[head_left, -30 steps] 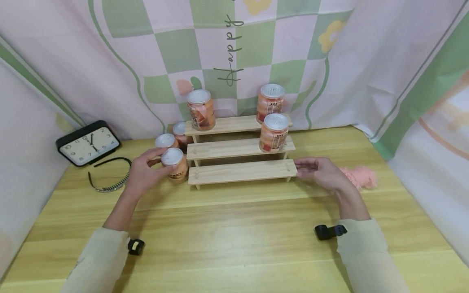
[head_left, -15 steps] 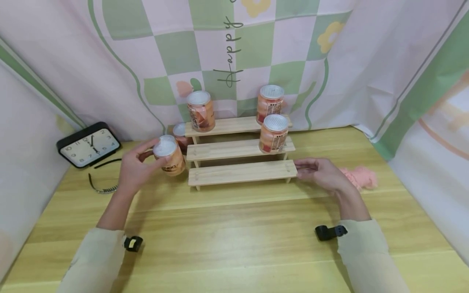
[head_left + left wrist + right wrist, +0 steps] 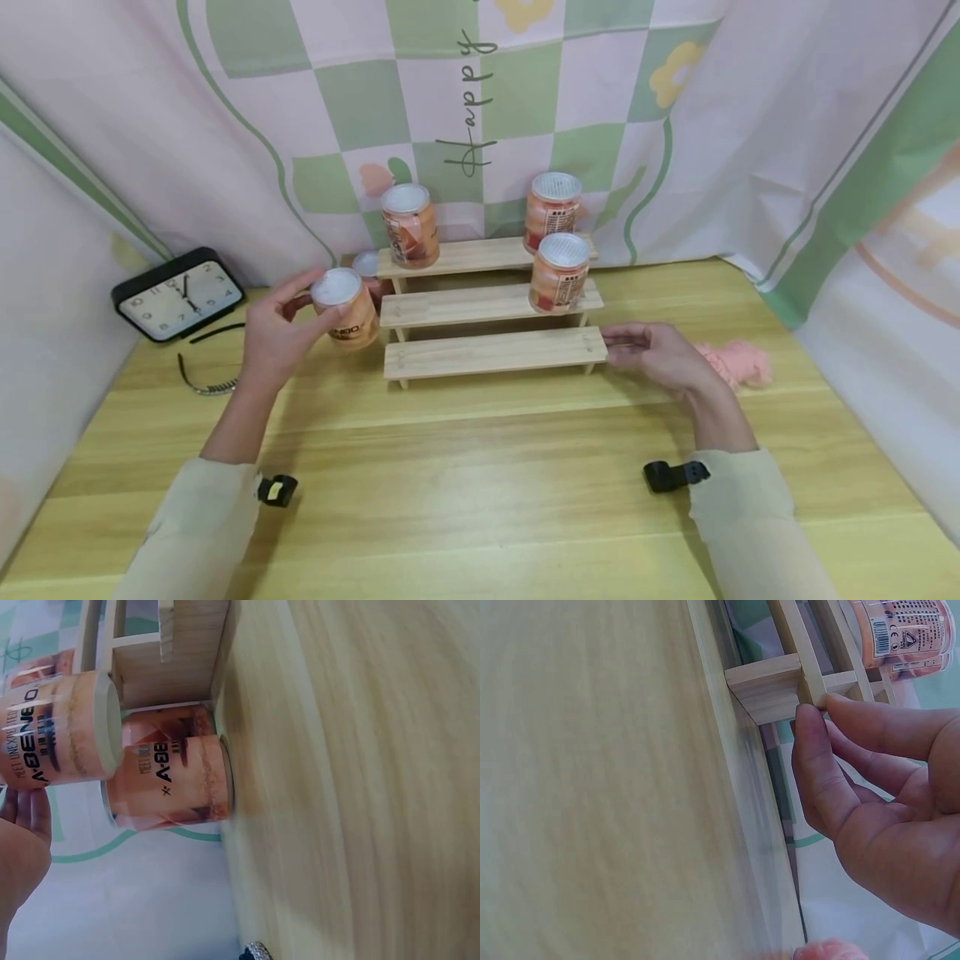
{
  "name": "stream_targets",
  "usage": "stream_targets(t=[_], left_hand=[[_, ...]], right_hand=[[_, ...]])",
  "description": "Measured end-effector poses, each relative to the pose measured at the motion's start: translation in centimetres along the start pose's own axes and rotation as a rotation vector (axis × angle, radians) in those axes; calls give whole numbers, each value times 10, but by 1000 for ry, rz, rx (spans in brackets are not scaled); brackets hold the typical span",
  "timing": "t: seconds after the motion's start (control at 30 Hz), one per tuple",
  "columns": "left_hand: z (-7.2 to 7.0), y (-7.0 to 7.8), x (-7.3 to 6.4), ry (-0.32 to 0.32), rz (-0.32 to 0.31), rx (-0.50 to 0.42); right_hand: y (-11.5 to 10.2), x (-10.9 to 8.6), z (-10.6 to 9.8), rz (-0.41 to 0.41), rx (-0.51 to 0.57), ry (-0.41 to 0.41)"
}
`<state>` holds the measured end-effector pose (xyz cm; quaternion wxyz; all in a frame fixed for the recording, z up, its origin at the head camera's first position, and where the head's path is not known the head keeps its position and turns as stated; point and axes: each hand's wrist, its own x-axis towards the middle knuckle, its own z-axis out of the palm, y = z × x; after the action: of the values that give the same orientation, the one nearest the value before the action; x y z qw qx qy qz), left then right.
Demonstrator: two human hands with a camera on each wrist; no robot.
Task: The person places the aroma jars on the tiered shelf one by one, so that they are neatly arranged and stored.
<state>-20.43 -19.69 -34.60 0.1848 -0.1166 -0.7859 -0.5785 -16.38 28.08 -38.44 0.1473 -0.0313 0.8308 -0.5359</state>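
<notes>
My left hand grips an orange-pink can with a pale lid, thumb on its near side. In the left wrist view the held can hangs off the table, higher than a standing can of the same kind; another peeks out behind that one. On the right, my right hand pinches the end of the lowest step of a three-tier wooden display rack between thumb and fingers. One can stands at the top step's left end, another at its right. The middle step carries a can at its right.
A black desk clock stands at the back left, with a black headband in front, partly behind my left hand. A pink fluffy item lies beyond my right wrist. A checked curtain hangs close behind the rack.
My left hand has raised the can off the table and shifted it slightly left and back, covering the cans behind it more. My right hand has stayed on the rack's end.
</notes>
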Motion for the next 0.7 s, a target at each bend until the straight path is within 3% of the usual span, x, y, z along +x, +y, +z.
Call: stream_targets(t=[0.33,0.7], left_hand=[[5,5,4,23,41,-58],[20,12,5,-21,47,-99]], right_hand=[[0,2,-1,-2,13,-4],[0,2,0,4,33,-5]])
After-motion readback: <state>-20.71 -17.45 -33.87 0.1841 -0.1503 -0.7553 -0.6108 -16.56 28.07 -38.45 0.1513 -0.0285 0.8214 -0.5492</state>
